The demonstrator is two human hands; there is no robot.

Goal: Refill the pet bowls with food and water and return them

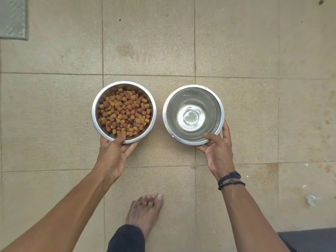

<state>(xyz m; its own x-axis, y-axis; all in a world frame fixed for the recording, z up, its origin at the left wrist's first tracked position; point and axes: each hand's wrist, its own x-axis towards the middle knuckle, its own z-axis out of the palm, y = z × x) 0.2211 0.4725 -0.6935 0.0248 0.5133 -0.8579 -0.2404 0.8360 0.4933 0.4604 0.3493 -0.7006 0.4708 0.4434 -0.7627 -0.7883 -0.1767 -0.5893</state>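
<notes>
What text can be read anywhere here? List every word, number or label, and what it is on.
None: no readable text in this view.
Food bowl: plain steel, no marking.
Water bowl: plain steel, no marking.
Wristbands: dark cords, no lettering visible.
Floor tiles: only stains and specks.

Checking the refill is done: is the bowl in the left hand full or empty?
Full: the left bowl holds a heap of brown and orange kibble covering its bottom.
</notes>
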